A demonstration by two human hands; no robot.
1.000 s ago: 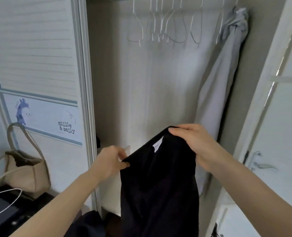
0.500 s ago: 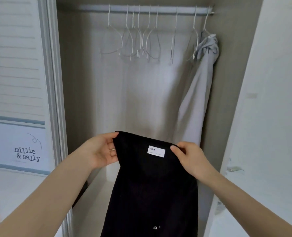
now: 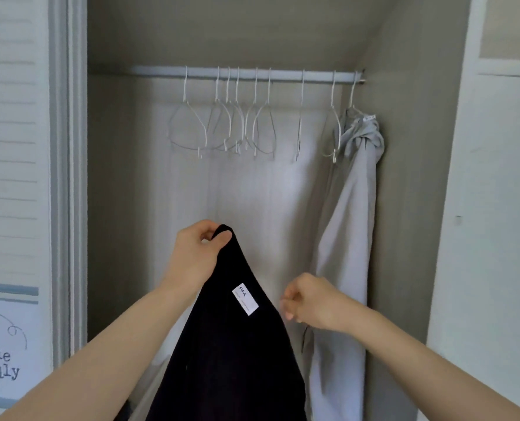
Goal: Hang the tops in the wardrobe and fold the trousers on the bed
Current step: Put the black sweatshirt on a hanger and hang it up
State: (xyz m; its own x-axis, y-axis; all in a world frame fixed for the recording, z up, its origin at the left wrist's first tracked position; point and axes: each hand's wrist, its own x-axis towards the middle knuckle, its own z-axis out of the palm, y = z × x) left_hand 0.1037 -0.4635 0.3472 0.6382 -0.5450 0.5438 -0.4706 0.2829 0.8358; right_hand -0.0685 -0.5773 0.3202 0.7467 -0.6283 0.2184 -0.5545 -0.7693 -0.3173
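A black top (image 3: 237, 344) with a white neck label hangs in front of the open wardrobe. My left hand (image 3: 196, 253) pinches its upper edge and holds it up at mid height. My right hand (image 3: 308, 302) is off the cloth, just to the right of it, with its fingers loosely curled around nothing. Above, a white rail (image 3: 246, 75) carries several empty white wire hangers (image 3: 237, 129). A light grey top (image 3: 346, 238) hangs from the rightmost hanger against the wardrobe's right wall.
The sliding wardrobe door (image 3: 24, 177) with printed lettering stands at the left. A white door panel (image 3: 495, 208) stands at the right. The wardrobe's back wall is pale and bare below the hangers.
My right hand has let go of the black top, which now hangs from my left hand alone. My left hand has risen. The view has tilted up toward the rail.
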